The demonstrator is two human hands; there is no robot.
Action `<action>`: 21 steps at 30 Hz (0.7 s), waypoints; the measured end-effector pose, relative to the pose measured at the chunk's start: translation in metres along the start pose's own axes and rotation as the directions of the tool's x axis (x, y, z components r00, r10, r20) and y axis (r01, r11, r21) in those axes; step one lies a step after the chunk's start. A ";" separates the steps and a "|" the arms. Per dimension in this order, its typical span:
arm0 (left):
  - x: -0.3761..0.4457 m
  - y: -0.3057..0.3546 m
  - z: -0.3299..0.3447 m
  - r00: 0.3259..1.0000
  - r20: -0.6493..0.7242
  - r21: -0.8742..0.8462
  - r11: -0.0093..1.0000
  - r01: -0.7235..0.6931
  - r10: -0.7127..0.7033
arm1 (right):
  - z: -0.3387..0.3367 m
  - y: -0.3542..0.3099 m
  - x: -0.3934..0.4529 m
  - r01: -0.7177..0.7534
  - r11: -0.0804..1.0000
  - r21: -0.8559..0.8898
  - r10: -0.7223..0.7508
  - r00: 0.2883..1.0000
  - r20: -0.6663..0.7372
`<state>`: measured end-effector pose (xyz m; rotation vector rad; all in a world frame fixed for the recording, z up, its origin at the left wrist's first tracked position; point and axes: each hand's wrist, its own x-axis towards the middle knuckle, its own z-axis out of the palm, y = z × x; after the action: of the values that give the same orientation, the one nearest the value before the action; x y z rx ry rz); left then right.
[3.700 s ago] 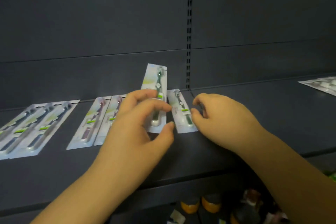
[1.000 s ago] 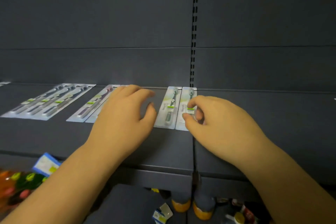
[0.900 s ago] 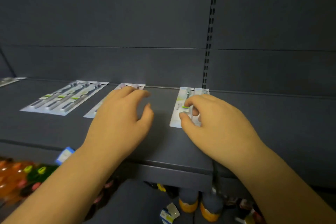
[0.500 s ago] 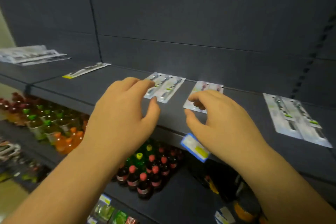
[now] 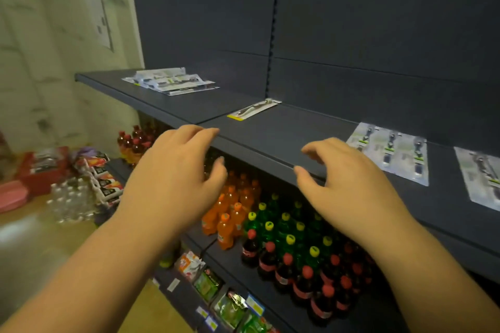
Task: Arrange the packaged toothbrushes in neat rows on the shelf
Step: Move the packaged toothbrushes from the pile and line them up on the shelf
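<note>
Since half a second ago my head has swung further to the left, so the row of three toothbrush packs (image 5: 389,153) that sat in front of my fingers now lies off to the right. Both hands have come off the packs too.

My left hand (image 5: 173,178) hangs in the air in front of the shelf (image 5: 273,132), fingers loosely bent, holding nothing — its fingertips are about level with the shelf's front edge. My right hand (image 5: 349,186) floats over that front edge, fingers curved like a claw, and it holds nothing either. It is near the row of three but not touching it.

Those three packs lie flat, side by side, edges touching. Further right, another pack (image 5: 481,176) lies flat and is cut off by the side of the view. One single pack with a yellow end (image 5: 254,109) lies alone farther back along the shelf, near the upright post. At the far left end of the shelf sits a messy pile of packs (image 5: 170,81), lying across each other.

Under the shelf I see bottles on a lower shelf — orange ones (image 5: 230,213), green ones with yellow caps (image 5: 286,230), and dark ones with red caps (image 5: 305,278). On the floor to the left there is a wrapped pack of clear bottles (image 5: 73,203).
</note>
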<state>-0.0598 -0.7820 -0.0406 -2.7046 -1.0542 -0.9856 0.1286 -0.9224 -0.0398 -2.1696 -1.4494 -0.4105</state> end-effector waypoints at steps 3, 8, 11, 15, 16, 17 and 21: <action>0.002 -0.041 0.003 0.997 -0.001 0.030 0.997 0.074 -0.074 | 0.032 -0.023 0.028 0.039 0.999 0.019 -0.039 0.999 0.028; 0.015 -0.104 0.010 0.989 -0.011 0.091 0.984 0.151 -0.151 | 0.087 -0.062 0.081 0.105 0.992 0.076 -0.109 0.992 0.056; 0.037 -0.142 0.017 0.982 -0.043 0.102 0.977 0.186 -0.182 | 0.119 -0.085 0.124 0.134 0.983 0.127 -0.140 0.990 0.037; 0.077 -0.190 0.030 0.980 -0.048 0.140 0.970 0.198 -0.193 | 0.160 -0.114 0.187 0.152 0.968 0.202 -0.153 0.988 -0.013; 0.088 -0.202 0.033 0.980 -0.051 0.144 0.970 0.198 -0.192 | 0.170 -0.121 0.201 0.148 0.964 0.219 -0.146 0.989 -0.026; 0.098 -0.214 0.036 0.979 -0.052 0.148 0.967 0.205 -0.200 | 0.179 -0.128 0.215 0.139 0.962 0.235 -0.135 0.990 -0.031; 0.133 -0.259 0.045 0.970 -0.075 0.171 0.955 0.243 -0.233 | 0.213 -0.157 0.266 0.104 0.959 0.262 -0.100 0.995 -0.028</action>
<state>-0.1244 -0.4949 -0.0376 -2.4358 -1.4101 -0.9380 0.0829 -0.5505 -0.0468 -1.8838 -1.5189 -0.2516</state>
